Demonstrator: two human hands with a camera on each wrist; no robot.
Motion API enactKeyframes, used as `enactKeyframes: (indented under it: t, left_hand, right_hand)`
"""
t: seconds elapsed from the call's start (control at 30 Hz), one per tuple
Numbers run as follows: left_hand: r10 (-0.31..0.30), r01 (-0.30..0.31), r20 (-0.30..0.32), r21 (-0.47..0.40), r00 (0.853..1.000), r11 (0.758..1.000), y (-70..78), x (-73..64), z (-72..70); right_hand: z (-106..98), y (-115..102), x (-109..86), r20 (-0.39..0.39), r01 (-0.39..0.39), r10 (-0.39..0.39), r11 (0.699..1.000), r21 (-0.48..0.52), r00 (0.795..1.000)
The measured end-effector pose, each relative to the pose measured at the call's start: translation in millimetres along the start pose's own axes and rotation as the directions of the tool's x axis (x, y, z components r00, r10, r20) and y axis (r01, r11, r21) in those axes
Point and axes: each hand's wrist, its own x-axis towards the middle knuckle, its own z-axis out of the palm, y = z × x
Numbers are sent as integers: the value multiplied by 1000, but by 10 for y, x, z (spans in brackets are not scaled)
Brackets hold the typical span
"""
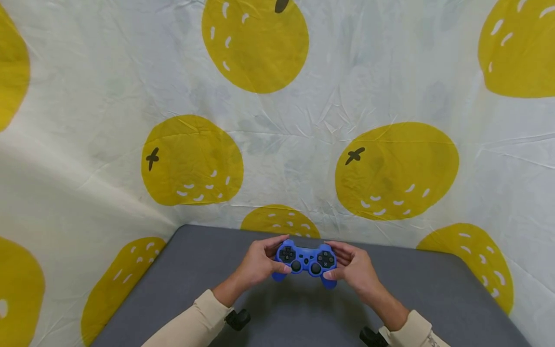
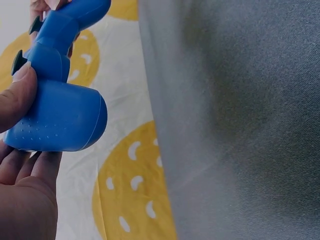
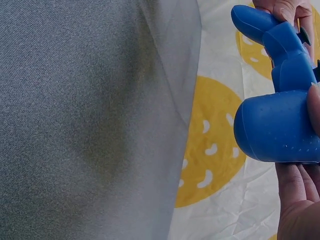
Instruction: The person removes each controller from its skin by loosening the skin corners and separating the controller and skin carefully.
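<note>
A blue game controller with black buttons and two black thumbsticks is held up above the grey table, its face toward the head camera. My left hand grips its left end, thumb on the front near the left stick and fingers behind. At the other end my right hand holds it the same way, with the thumb by the right grip. In the left wrist view the controller's rounded blue handle sits between thumb and fingers. The right wrist view shows the opposite handle pinched likewise.
Below lies the grey cloth-covered table, with a soft shadow under the controller. A white sheet printed with yellow fruit hangs behind and at both sides. Dark wrist devices show at the beige sleeves.
</note>
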Motion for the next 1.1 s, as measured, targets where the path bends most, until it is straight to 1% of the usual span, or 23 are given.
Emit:
enactKeyframes:
  t: [0.27, 0.47, 0.63, 0.77, 0.93, 1.0, 1.1]
  left_hand:
    - [24, -23, -20, 29, 1000, 999, -7, 0, 9]
    - [48, -47, -37, 23, 998, 999, -2, 3, 18]
    - [61, -61, -64, 10, 996, 998, -4, 8, 28]
    - [68, -67, -85, 14, 994, 998, -3, -2, 29]
    - [102, -100, -85, 24, 991, 995, 1, -9, 35]
    - [108, -106, -80, 19, 991, 994, -2, -6, 34]
    - [105, -103, -95, 26, 990, 994, -12, -20, 21]
  right_hand:
    - [9, -7, -9, -28, 44, -45, 999, -31, 999]
    - [18, 3, -9, -47, 92, -93, 995, -33, 995]
    - [35, 25, -19, -51, 158, -161, 986, -51, 986]
    - [51, 33, -28, -48, 194, -196, 980, -48, 979]
    - [61, 35, -41, -56, 221, -223, 974, -40, 973]
    - [67, 35, -43, -66, 237, -239, 971, -37, 969]
    - [92, 49, -38, -56, 270, -272, 962, -47, 961]
